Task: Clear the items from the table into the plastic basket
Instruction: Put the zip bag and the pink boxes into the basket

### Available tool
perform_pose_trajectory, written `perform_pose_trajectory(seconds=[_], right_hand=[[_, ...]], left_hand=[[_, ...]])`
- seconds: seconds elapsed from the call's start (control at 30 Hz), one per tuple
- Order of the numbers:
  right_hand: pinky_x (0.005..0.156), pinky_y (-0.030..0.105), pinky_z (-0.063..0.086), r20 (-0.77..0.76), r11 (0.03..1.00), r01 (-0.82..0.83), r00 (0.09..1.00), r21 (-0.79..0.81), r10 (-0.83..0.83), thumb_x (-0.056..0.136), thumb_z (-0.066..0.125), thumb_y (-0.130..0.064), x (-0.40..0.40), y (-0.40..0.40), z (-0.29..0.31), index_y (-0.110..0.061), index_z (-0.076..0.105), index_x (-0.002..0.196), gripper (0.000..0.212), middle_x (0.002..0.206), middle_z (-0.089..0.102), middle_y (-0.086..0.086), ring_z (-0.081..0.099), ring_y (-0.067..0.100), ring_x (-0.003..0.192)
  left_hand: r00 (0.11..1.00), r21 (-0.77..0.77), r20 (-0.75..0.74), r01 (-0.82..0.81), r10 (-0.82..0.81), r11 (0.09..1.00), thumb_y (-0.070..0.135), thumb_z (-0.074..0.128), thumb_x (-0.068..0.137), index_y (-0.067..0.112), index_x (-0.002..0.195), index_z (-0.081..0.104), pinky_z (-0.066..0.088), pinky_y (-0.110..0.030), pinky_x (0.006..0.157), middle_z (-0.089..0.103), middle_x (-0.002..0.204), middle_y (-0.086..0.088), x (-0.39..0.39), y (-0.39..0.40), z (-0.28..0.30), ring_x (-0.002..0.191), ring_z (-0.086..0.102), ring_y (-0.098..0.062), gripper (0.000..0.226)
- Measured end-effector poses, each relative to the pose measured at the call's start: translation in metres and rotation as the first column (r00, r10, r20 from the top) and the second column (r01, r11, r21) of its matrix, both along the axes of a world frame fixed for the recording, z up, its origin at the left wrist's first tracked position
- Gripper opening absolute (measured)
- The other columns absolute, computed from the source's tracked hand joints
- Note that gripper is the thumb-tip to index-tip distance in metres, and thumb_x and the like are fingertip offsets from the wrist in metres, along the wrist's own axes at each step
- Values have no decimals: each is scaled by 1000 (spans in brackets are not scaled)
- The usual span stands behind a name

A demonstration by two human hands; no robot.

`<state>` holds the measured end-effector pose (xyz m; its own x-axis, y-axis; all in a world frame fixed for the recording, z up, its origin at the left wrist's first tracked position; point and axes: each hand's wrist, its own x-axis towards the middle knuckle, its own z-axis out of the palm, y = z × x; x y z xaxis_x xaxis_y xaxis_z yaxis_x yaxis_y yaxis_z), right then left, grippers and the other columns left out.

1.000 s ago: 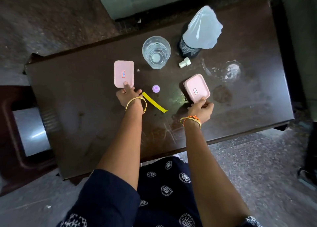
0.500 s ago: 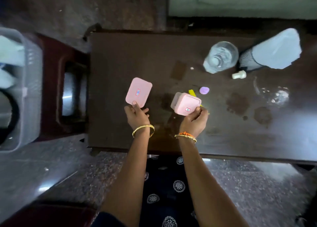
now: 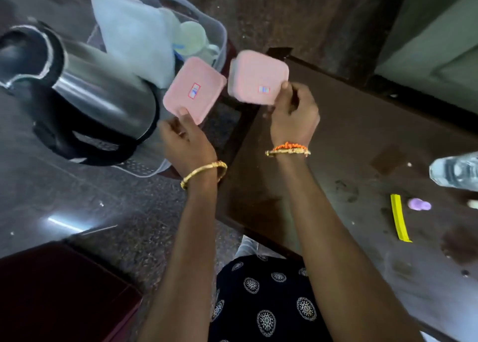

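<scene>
My left hand [image 3: 185,141] grips a flat pink lid [image 3: 194,89] by its near corner, held in the air over the near edge of the clear plastic basket [image 3: 219,31]. Beside it, my right hand [image 3: 294,114] holds a pink box [image 3: 257,78] with a pink lid, just past the left end of the dark table [image 3: 362,148]. The basket holds a steel kettle [image 3: 85,93], a white cloth [image 3: 134,42] and a pale cup [image 3: 191,36]. A yellow strip [image 3: 399,217], a small purple cap [image 3: 419,204] and a clear glass [image 3: 455,171] lie on the table at the right.
The basket sits on a dark red stool [image 3: 227,124] left of the table. Another dark red surface [image 3: 57,290] is at the bottom left. Speckled floor lies between them. A pale green sofa [image 3: 439,31] stands beyond the table at the top right.
Both hands lifted the pink lid and the pink box off the table and carried them left to the basket. The view swung left, bringing the basket and kettle into sight.
</scene>
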<state>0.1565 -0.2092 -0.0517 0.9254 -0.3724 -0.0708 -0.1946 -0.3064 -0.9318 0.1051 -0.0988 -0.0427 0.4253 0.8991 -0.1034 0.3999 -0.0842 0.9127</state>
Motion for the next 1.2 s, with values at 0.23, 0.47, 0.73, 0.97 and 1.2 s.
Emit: perform_pose_trajectory(seconds=[0.23, 0.47, 0.73, 0.97, 1.2], right_hand=[[57, 34, 61, -69, 974, 1, 997, 227, 15, 86, 58, -11, 27, 35, 16, -2, 65, 95, 15, 80, 69, 14, 68, 13, 55], [66, 7, 46, -51, 986, -157, 987, -62, 154, 83, 59, -18, 39, 46, 8, -9, 72, 93, 19, 87, 71, 4, 58, 6, 72], [93, 32, 44, -72, 914, -320, 947, -250, 312, 89, 53, -23, 65, 68, 11, -15, 70, 104, 24, 103, 69, 8, 59, 24, 100], [96, 37, 30, -147, 674, -466, 867, -574, 475, 87, 51, -29, 77, 106, 10, -23, 71, 98, 23, 127, 48, 3, 36, 25, 124], [99, 45, 26, -232, 573, -446, 883, -687, 408, 89, 52, -25, 76, 125, -6, -21, 70, 101, 23, 139, 40, 2, 27, 27, 134]], left_hand=[[952, -114, -305, -45, 8, 992, 37, 50, 93, 12, 85, 52, 51, -38, 88, 66, 108, -19, 31, 65, -11, 101, 63, -33, 26], [801, -222, -548, 140, -242, 965, 35, 54, 88, 0, 117, 58, 50, -39, 95, 63, 122, -18, 54, 89, -26, 109, 61, -36, 45], [771, -259, -533, 243, -348, 935, 37, 62, 84, 4, 98, 70, 50, -37, 87, 70, 108, -17, 59, 85, -35, 101, 64, -33, 36], [960, -269, -255, 48, -119, 962, 23, 40, 97, 1, 105, 59, 50, -40, 88, 65, 110, -22, 41, 80, -37, 99, 60, -37, 30], [970, -367, -158, 114, -183, 923, 52, 46, 90, 10, 91, 61, 52, -39, 76, 70, 99, -18, 43, 74, -31, 94, 65, -36, 45]])
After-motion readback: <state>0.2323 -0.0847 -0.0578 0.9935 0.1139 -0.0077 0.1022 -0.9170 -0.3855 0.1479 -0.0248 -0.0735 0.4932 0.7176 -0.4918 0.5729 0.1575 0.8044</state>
